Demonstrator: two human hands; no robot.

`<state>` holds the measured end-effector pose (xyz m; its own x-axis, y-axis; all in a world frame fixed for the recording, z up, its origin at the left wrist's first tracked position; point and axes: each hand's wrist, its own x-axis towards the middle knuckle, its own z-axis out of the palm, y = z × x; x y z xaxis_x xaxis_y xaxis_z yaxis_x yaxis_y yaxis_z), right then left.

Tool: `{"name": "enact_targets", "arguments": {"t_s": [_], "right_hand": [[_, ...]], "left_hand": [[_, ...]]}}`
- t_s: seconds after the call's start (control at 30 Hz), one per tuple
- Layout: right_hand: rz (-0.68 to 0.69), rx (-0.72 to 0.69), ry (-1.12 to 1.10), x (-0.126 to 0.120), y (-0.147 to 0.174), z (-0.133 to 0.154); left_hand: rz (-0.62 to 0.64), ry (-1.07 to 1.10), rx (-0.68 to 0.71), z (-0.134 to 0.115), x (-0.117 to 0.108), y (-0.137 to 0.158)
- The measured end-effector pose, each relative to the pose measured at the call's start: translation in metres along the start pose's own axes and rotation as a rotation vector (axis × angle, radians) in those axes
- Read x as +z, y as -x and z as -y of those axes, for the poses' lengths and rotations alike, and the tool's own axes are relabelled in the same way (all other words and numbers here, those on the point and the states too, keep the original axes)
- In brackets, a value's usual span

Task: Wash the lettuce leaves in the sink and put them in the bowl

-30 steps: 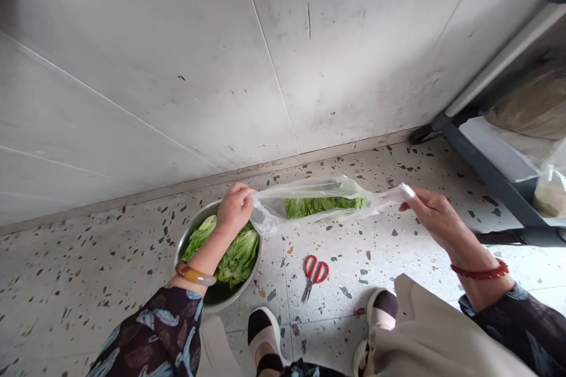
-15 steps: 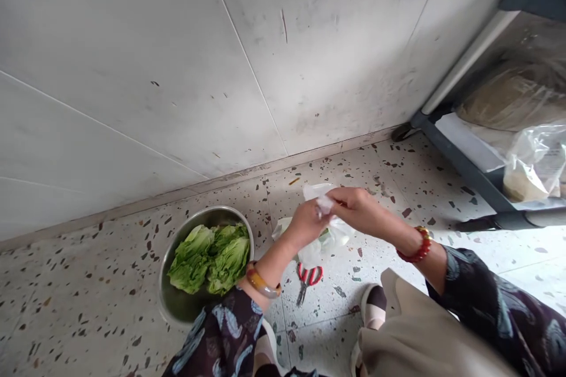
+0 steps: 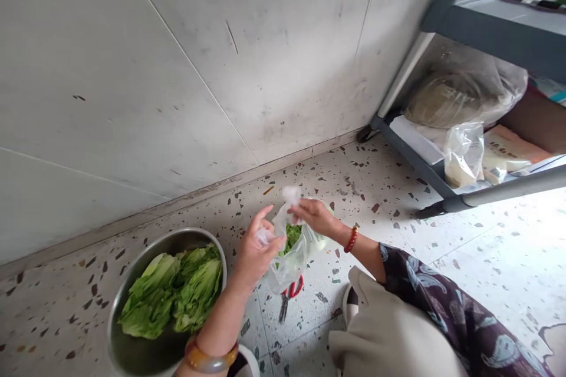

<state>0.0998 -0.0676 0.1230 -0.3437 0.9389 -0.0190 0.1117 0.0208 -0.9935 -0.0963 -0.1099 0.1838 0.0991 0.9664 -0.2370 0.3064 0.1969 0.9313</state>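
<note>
Between my hands hangs a thin, translucent plastic bag with leafy greens showing through its open mouth. My left hand is closed on the left side of the bag's rim, thumb and forefinger pointing towards the opening. My right hand pinches the opposite side of the rim, with a crumpled bit of plastic sticking up beyond the fingers. Red-handled scissors lie on the floor just below the bag, their handles partly covered by it. A metal basin at left holds lettuce.
A grey wheeled cart stands at the right against the wall. Its lower shelf carries a large clear bag and a smaller bag of pale contents. The speckled floor runs beneath everything.
My hands, close together before, have moved apart and pulled the bag's mouth open, so the greens inside show. The view has turned right, bringing more of the cart into sight.
</note>
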Motion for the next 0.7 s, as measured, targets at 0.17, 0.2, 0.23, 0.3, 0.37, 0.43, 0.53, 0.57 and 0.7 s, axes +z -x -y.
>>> {"name": "enact_targets", "arguments": {"t_s": [0.17,0.2,0.23,0.3,0.37,0.43,0.53,0.57,0.7], "right_hand": [[-0.145,-0.029,-0.506,-0.036,0.004,0.022],[-0.13,-0.037,-0.567,-0.041,0.005,0.026],[-0.123,-0.033,-0.613,-0.045,0.006,0.029],[-0.134,-0.016,-0.648,-0.05,0.009,0.033],[-0.155,-0.008,-0.636,-0.053,0.012,0.032],[-0.177,0.0,-0.64,-0.053,0.015,0.028],[-0.215,0.033,-0.696,-0.052,0.02,0.019],[-0.226,0.045,-0.712,-0.051,0.021,0.016],[-0.279,0.047,-0.749,-0.051,0.023,0.007]], "left_hand": [[-0.118,-0.299,0.193,-0.017,-0.046,-0.012],[-0.101,-0.389,0.219,-0.021,-0.058,-0.015],[-0.063,-0.466,0.228,-0.024,-0.069,-0.017],[0.056,-0.585,0.192,-0.031,-0.088,-0.02],[0.157,-0.698,0.109,-0.035,-0.1,-0.019],[0.192,-0.805,0.028,-0.034,-0.106,-0.018],[0.176,-0.894,-0.019,-0.031,-0.109,-0.014],[0.136,-0.904,0.001,-0.031,-0.108,-0.011],[-0.128,-0.966,0.345,-0.043,-0.091,0.017]]}}
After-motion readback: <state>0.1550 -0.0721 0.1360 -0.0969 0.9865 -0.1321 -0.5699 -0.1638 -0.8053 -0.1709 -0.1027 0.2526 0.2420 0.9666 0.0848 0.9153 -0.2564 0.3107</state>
